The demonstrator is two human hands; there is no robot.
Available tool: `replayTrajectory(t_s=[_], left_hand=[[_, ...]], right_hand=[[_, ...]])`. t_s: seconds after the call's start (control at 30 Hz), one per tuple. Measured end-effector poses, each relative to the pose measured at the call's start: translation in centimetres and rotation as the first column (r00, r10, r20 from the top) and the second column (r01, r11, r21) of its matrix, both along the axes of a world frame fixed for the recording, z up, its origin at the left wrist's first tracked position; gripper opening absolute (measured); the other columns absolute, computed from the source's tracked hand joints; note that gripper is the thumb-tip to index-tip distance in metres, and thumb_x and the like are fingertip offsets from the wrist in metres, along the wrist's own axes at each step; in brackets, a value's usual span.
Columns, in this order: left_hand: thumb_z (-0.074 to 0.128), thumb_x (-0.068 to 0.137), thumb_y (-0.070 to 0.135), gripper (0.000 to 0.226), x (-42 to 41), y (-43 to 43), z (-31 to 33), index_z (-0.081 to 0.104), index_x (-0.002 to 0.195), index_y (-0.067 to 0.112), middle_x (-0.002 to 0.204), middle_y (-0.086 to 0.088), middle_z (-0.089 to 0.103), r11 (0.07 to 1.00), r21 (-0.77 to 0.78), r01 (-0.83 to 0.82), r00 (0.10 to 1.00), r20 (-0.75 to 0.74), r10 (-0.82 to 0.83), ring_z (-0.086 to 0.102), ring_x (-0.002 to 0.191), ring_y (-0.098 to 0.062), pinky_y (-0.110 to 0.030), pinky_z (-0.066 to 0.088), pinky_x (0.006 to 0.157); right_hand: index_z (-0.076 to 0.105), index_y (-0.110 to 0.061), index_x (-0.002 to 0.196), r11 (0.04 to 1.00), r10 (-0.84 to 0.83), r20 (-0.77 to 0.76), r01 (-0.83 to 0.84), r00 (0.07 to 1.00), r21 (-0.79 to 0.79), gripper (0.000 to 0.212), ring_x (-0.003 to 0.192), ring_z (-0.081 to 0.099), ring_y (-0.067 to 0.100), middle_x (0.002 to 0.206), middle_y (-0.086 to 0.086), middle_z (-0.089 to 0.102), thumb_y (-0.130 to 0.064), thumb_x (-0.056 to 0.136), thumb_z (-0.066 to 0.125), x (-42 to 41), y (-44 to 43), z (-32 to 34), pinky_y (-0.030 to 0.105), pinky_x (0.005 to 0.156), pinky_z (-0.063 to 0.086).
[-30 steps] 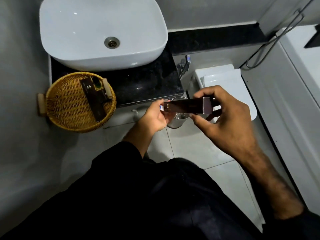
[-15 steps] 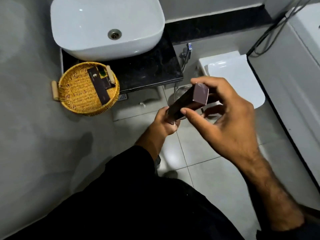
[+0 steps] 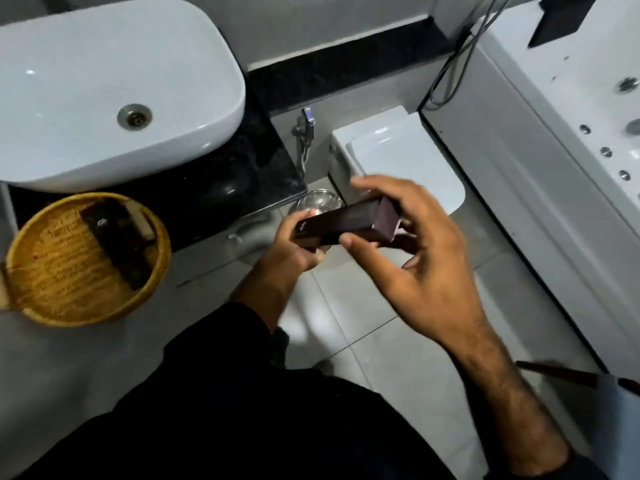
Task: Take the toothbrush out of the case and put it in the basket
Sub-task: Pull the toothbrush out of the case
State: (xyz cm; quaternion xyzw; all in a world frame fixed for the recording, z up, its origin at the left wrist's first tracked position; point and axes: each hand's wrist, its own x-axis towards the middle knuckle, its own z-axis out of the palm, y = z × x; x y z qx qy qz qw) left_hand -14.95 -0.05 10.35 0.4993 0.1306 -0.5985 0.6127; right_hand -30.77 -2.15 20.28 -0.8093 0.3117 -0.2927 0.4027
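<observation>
A long dark brown toothbrush case (image 3: 346,221) lies between both hands, held above the floor in front of the toilet. My left hand (image 3: 294,251) grips its left end from below. My right hand (image 3: 408,251) holds the right end, thumb under the case and fingers curled over the end flap, which looks slightly lifted. No toothbrush shows. The round wicker basket (image 3: 52,271) sits at the left below the sink, with a dark box and a small pale item inside it.
A white sink (image 3: 86,81) on a black counter (image 3: 263,161) is at the top left. A white toilet (image 3: 398,147) and a metal bin (image 3: 318,200) lie behind the hands. A white bathtub (image 3: 571,133) runs along the right. Grey floor tiles lie below.
The case has swung from pointing toward me to lying more level, left to right. The view has shifted, so basket and sink sit further left. Both hands stay on the case.
</observation>
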Motion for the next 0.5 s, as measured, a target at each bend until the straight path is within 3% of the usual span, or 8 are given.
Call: replayTrajectory(t_s=[0.07, 0.17, 0.27, 0.37, 0.5], left_hand=[[0.04, 0.105, 0.011, 0.022, 2.2, -2.2, -1.9, 0.058, 0.093, 0.018, 0.075, 0.001, 0.059, 0.999, 0.033, -0.017, 0.997, -0.077, 0.02, 0.06, 0.081, -0.016, -0.018, 0.051, 0.041], [0.043, 0.103, 0.023, 0.032, 6.1, -5.7, -3.2, 0.056, 0.074, 0.018, 0.049, 0.008, 0.064, 0.981, 0.12, -0.154, 0.97, -0.172, 0.174, 0.065, 0.046, -0.007, -0.023, 0.046, 0.059], [0.045, 0.1, 0.028, 0.032, 9.1, -7.1, -3.8, 0.052, 0.07, 0.018, 0.035, 0.009, 0.052, 0.988, 0.087, -0.127, 0.979, -0.151, 0.14, 0.052, 0.026, -0.008, -0.013, 0.043, 0.045], [0.048, 0.098, 0.028, 0.031, 11.1, -8.8, -3.3, 0.047, 0.069, 0.017, 0.035, 0.008, 0.037, 0.997, 0.032, -0.065, 0.996, -0.059, 0.067, 0.031, 0.023, -0.006, -0.007, 0.026, 0.03], [0.058, 0.093, 0.027, 0.028, 12.9, -11.5, -2.1, 0.05, 0.067, 0.018, 0.045, 0.007, 0.036, 0.992, 0.055, -0.111, 0.983, 0.156, 0.102, 0.03, 0.029, -0.007, -0.015, 0.021, 0.033]], right_hand=[[0.068, -0.03, 0.117, 0.998, -0.041, -0.091, 0.045, 0.995, 0.04, 0.037, 0.099, 0.067, 0.01, 0.112, -0.012, 0.067, -0.023, 0.084, 0.084, 0.7, -1.3, -0.3, 0.018, 0.077, 0.057], [0.063, -0.035, 0.105, 0.99, -0.134, -0.336, 0.138, 0.932, -0.012, 0.032, 0.086, 0.067, 0.0, 0.099, -0.018, 0.069, -0.034, 0.079, 0.082, 1.2, -3.6, -1.0, 0.006, 0.07, 0.044], [0.054, -0.042, 0.125, 0.992, -0.104, -0.598, 0.129, 0.795, 0.0, 0.05, 0.089, 0.07, 0.006, 0.104, -0.018, 0.07, -0.038, 0.081, 0.079, 1.9, -5.0, -2.4, 0.025, 0.079, 0.053], [0.05, -0.039, 0.14, 0.997, 0.039, -0.781, 0.03, 0.624, 0.074, 0.063, 0.1, 0.07, 0.017, 0.108, -0.01, 0.072, -0.04, 0.082, 0.075, 3.3, -5.3, -5.0, 0.031, 0.083, 0.053], [0.064, -0.034, 0.123, 0.974, 0.162, -0.849, 0.057, 0.503, 0.22, 0.045, 0.102, 0.069, 0.026, 0.109, -0.002, 0.071, -0.034, 0.079, 0.072, 4.5, -6.1, -9.9, 0.033, 0.08, 0.054]])
